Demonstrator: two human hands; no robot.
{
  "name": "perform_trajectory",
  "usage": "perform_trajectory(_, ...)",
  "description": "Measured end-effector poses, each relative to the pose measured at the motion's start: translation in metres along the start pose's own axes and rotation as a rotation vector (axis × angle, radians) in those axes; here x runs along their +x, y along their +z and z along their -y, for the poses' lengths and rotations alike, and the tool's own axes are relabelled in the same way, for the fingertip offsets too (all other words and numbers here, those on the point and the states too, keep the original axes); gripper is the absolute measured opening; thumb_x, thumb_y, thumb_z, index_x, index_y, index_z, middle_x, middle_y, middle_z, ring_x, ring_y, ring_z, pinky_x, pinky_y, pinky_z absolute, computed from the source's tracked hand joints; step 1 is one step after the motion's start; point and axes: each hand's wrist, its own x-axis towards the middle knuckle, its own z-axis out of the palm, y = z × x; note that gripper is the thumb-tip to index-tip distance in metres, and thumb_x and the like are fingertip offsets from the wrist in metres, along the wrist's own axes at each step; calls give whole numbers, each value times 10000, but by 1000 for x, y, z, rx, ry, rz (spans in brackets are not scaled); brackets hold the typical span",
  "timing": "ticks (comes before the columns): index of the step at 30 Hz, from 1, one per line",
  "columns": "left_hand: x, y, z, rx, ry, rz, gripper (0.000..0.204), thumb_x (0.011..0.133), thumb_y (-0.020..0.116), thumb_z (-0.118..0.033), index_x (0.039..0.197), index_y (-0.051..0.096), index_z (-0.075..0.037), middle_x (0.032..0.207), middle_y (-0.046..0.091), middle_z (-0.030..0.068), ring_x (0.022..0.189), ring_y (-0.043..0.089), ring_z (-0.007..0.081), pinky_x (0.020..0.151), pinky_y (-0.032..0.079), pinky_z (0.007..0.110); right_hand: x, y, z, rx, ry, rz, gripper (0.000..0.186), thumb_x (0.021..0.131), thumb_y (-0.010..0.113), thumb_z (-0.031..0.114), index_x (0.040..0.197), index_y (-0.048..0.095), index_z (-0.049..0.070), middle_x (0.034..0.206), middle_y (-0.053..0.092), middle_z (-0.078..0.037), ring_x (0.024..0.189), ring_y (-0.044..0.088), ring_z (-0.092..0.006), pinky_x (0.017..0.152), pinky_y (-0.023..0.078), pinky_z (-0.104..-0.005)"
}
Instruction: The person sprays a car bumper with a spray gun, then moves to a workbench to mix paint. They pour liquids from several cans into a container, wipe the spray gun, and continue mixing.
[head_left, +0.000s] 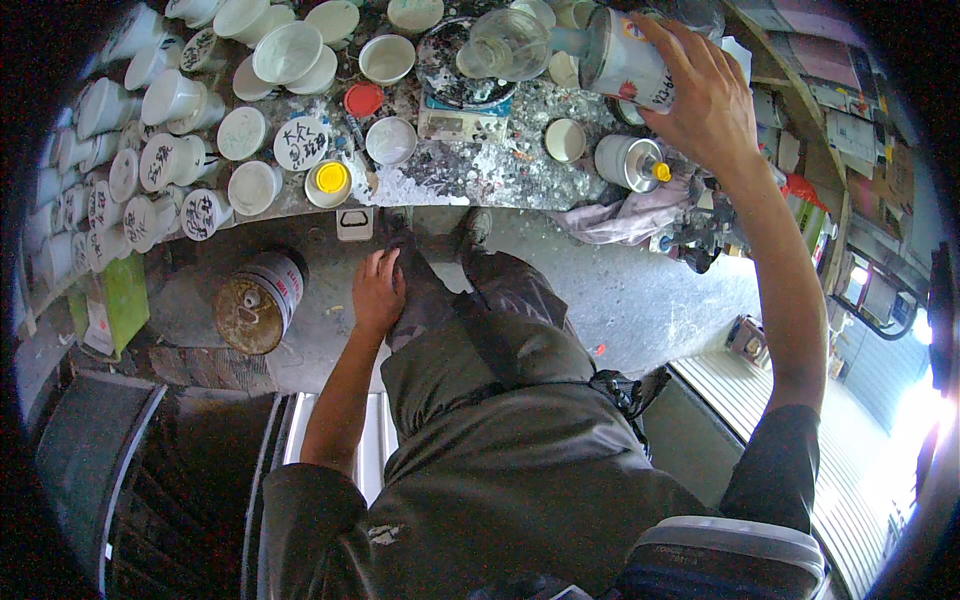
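Note:
My right hand (700,95) is wrapped around a cylindrical labelled container (628,62) and holds it tipped on its side. The container's narrow end points left, at the mouth of a clear cup (512,45). The cup is at the edge of a round, paint-stained black plate on a small scale (463,120). Whether liquid is flowing I cannot make out. My left hand (379,290) hangs low beside my thigh, below the bench edge, its fingers loosely extended and nothing visible in them.
Stacked white tubs (160,160) crowd the bench's left side. A red lid (363,99), a yellow cap (331,177) and a metal can (630,162) stand on the paint-splattered bench (440,185). A rag (640,215) hangs over its edge. A drum (258,305) stands on the floor.

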Motion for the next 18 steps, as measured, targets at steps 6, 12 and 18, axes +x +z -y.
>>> perform_trajectory(6,2,-1,-1,-4,2,-1,403,914,656,-154,1310,607,-95,1256,599,143,1141,590,362,999,482,468,1,-2,1,-6,11,8,1015,668,894,241,1548,393,309,1452,551,-86,1281,584,-327,1114,451,-485)
perform_trajectory(12,3,-2,0,-30,33,-15,401,908,659,-143,1301,608,-78,1238,600,149,1109,593,370,966,496,473,1,-1,0,-32,17,11,1009,676,896,251,1549,394,315,1450,555,-96,1280,586,-334,1112,454,-486)
perform_trajectory(18,4,-2,-1,-9,43,-23,393,905,656,-131,1291,613,-65,1227,596,155,1083,594,371,949,500,475,1,0,-2,-20,2,-7,1004,683,897,259,1551,396,318,1449,555,-102,1277,585,-343,1108,458,-486)
